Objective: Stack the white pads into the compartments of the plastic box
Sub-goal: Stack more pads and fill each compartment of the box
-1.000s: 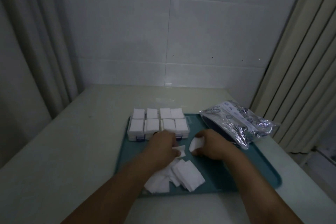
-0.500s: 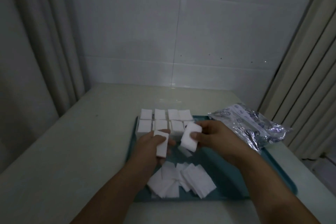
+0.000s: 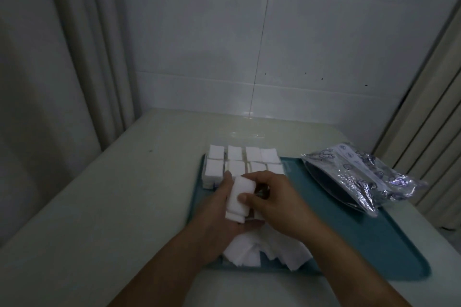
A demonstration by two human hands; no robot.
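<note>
A clear plastic box [image 3: 209,182] stands at the far left of a teal tray [image 3: 369,239], its compartments filled with stacks of white pads [image 3: 235,153]. Just in front of the box, my left hand [image 3: 217,209] and my right hand [image 3: 272,204] together grip one small stack of white pads [image 3: 239,200], held above the tray. My right thumb presses on the stack's front face. Loose white pads [image 3: 252,252] lie in a heap on the tray's near edge, partly hidden under my wrists.
A crinkled silver foil bag [image 3: 361,174] lies on the tray's far right corner. The tray sits on a pale table [image 3: 99,207] against a tiled wall. Curtains hang at the left and right.
Each hand lifted pads from the heap; a moment ago they held separate stacks apart. Now both stacks are pressed together into one between my hands.
</note>
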